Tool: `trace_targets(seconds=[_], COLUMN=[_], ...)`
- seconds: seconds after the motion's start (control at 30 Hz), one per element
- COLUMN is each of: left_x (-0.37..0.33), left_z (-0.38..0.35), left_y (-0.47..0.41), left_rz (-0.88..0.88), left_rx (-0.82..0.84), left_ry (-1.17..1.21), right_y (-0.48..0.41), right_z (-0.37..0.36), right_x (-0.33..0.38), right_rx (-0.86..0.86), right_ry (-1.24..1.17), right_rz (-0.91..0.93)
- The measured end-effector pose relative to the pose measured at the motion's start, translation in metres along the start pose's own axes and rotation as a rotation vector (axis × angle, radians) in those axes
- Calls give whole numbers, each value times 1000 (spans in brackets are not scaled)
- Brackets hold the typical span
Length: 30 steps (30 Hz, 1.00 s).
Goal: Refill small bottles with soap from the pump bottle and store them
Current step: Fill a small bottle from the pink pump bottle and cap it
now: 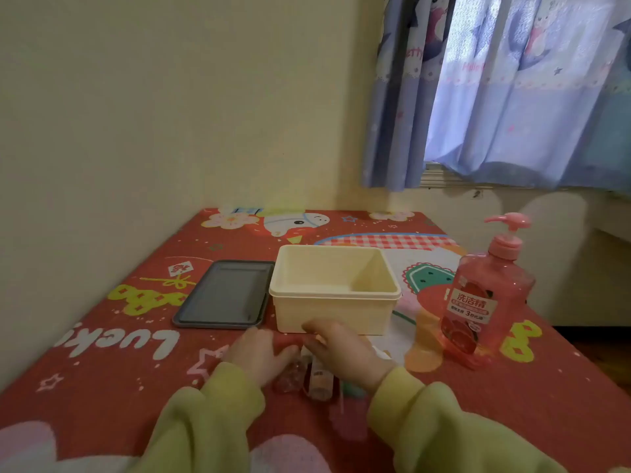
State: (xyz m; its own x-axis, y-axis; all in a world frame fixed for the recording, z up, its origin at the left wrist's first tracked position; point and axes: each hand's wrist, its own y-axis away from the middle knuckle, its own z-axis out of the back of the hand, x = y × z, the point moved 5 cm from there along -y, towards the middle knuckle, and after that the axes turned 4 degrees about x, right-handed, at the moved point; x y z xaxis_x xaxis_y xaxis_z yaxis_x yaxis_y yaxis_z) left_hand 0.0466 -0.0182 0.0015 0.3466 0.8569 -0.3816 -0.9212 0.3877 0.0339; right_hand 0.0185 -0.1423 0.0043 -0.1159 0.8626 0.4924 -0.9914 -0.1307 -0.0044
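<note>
While small bottles (pixel 309 377) sit below, left hand (pixel 260 357) loosely open, right hand (pixel 343 351) loosely open

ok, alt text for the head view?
A left hand and right hand in yellow-green sleeves reach over small clear bottles lying on a red cartoon-print tablecloth. Behind them stands an open cream plastic box, a flat grey lid to its left, a pink pump bottle to its right.

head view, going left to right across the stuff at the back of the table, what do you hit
grey tray → cream box → pink pump bottle
</note>
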Motion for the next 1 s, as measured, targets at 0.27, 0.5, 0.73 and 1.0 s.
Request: trace_targets(seconds=[0.27,0.5,0.73,1.0], left_x=[10,7,-19,-91], left_z=[-27,-22,18,34], left_y=[-6,-5,-21,-43], left_rz=[121,125,33,-92], left_rx=[178,160,-36,-105], left_ry=[80,178,347,550], right_y=[-6,-1,4,26], right_z=[-26,-24,25,103], right_x=[-4,2,10,-10], right_rx=[37,4,-222,-461], right_ry=[173,99,-164,-135], right_rz=[34,71,93,71])
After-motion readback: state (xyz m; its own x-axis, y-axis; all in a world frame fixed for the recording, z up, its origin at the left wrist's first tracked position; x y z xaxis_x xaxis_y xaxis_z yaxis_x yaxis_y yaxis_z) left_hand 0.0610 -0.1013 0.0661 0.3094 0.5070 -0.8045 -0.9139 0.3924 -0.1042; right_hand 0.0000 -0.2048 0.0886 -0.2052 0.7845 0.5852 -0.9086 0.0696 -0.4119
